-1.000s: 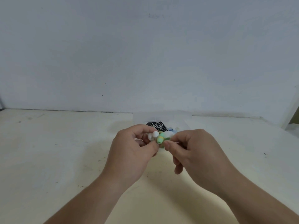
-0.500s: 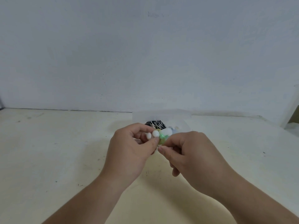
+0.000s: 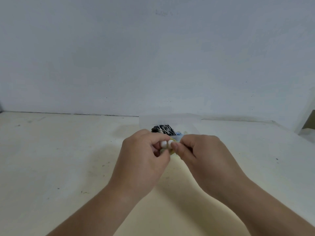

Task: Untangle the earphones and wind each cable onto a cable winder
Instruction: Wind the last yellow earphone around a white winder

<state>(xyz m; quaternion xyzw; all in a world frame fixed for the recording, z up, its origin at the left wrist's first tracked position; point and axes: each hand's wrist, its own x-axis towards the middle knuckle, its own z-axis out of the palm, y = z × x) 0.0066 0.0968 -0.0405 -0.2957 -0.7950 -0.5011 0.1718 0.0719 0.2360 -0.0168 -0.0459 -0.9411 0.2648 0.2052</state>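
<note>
My left hand [image 3: 144,155] and my right hand [image 3: 202,155] meet above the middle of the table, both pinched on a small bundle. Two white earbud tips [image 3: 167,143] stick up between the fingertips. A yellow-green cable winder [image 3: 172,151] shows just below them, mostly hidden by my fingers. The earphone cable itself is hidden in my hands. I cannot tell how much of it lies on the winder.
A clear plastic box [image 3: 170,120] stands right behind my hands, against the wall. Inside it lie a black winder with white cable [image 3: 166,130] and something pale blue [image 3: 179,133]. The cream table [image 3: 68,159] stretches left and right.
My hands have closed in on each other and now cover most of the green winder. The white earbud tips now sit side by side at my fingertips.
</note>
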